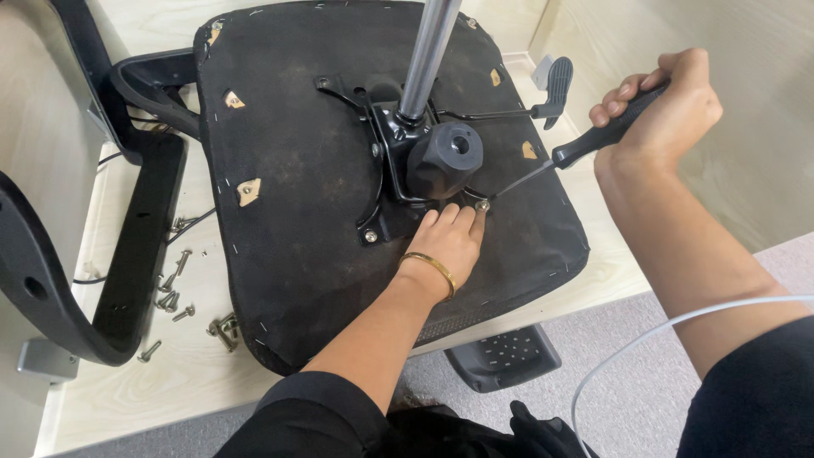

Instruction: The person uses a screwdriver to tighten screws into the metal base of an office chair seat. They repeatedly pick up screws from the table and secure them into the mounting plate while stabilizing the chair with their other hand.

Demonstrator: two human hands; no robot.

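An upturned office chair seat (pixel 339 212) is laid flat on a pale table (pixel 170 390), its black mechanism plate (pixel 386 182) and chrome gas cylinder (pixel 428 51) turned upward so that the fasteners can be reached. A screwdriver (pixel 585 144) is gripped in the closed right hand (pixel 666 102), its tip set on a bolt (pixel 482 205) at the plate's near right corner. The left hand (pixel 449 242) is laid nearly flat on the seat, fingertips (pixel 476 219) steadying that bolt. Loose screws (pixel 174 293) are scattered at the left, beside a detached armrest (pixel 140 229).

Black-handled screwdriver (pixel 593 140) tip meets a silver bolt (pixel 482 205) (upturned seat).
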